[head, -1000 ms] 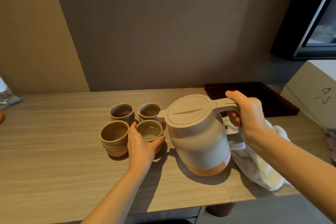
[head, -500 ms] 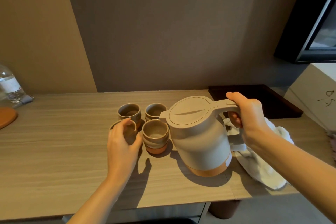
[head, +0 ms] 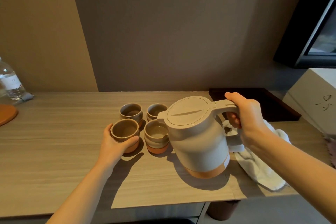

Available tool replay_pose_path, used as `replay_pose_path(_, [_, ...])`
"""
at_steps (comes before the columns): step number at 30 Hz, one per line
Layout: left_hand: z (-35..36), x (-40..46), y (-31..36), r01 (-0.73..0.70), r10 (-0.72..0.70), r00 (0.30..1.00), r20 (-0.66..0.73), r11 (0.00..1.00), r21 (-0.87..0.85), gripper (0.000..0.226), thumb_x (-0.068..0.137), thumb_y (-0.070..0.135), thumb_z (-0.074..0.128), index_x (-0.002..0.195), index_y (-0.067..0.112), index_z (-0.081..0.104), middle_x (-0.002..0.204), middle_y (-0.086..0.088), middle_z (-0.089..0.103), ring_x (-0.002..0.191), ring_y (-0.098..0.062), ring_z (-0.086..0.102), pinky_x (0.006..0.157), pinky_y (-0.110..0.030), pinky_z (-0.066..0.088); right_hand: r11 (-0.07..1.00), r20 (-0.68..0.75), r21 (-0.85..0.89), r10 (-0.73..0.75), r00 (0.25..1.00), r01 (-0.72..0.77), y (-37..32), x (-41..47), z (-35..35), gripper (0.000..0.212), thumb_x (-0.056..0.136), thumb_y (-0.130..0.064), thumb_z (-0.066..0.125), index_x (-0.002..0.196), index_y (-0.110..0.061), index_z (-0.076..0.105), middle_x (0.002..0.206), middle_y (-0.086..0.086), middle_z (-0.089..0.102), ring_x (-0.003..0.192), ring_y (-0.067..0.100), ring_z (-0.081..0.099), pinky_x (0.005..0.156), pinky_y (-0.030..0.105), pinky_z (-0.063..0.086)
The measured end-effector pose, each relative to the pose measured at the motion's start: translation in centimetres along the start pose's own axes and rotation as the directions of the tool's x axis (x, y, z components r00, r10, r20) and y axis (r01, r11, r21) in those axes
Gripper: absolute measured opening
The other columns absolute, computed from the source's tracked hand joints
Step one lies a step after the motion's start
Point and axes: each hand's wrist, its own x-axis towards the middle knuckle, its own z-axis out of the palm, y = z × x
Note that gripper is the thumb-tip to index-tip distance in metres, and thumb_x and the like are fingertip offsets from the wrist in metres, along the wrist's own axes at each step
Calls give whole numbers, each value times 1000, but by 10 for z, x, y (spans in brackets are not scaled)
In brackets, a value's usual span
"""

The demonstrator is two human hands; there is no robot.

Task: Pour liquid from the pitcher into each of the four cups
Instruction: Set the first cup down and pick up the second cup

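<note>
A beige pitcher (head: 198,140) with an orange base and closed lid stands on the wooden table (head: 54,151). My right hand (head: 245,116) grips its handle. Left of it stand several brown cups in a square. My left hand (head: 116,143) holds the front left cup (head: 124,130) from the near side, thumb on its right wall. The front right cup (head: 155,136) sits under the pitcher's spout and shows liquid inside. Behind are the back left cup (head: 131,112) and the back right cup (head: 156,111).
A white cloth (head: 258,165) lies right of the pitcher near the table's front edge. A dark tray (head: 269,103) sits at the back right beside a white box (head: 316,100). A water bottle (head: 11,82) and an orange disc (head: 7,116) are at the far left.
My left hand let go of the front right cup, moved left and now holds the front left cup. The pitcher and my right hand stayed in place.
</note>
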Motion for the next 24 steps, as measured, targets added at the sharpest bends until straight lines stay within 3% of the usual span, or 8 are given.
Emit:
replay_pose_path(7, [4,4,3,-34,34,999,-26,999,1,86,57,19,91,129,20,43,121,0,55,112,-20,52,83,-32,45,1000,2,-4,-5,1000,5,-5,-3,0,39,82,-39,62,64,-5,56,62,7,51,55,13,42,55,25,36])
replay_pose_path(13, [3,-4,7,-62,62,997,-50,998,10,84,58,18,91,127,20,42,115,2,53,106,-17,50,80,-30,42,999,3,13,-30,1000,30,-11,-5,0,38,82,-37,62,62,-6,53,57,5,48,53,13,41,52,24,34])
replay_pose_path(18, [-9,-14,15,-100,102,993,-58,994,43,83,57,22,92,124,22,44,112,4,54,105,-17,51,78,-29,43,997,35,28,-67,997,66,-18,-10,-4,37,85,-34,60,56,-11,56,40,-9,50,45,9,44,50,22,34])
replay_pose_path(24, [-22,-31,40,-188,188,982,-15,981,44,79,56,23,92,120,25,46,107,9,55,97,-11,53,68,-20,44,997,51,56,-64,997,61,-26,-13,-4,40,80,-35,63,44,-19,58,43,-5,51,45,9,42,49,23,35])
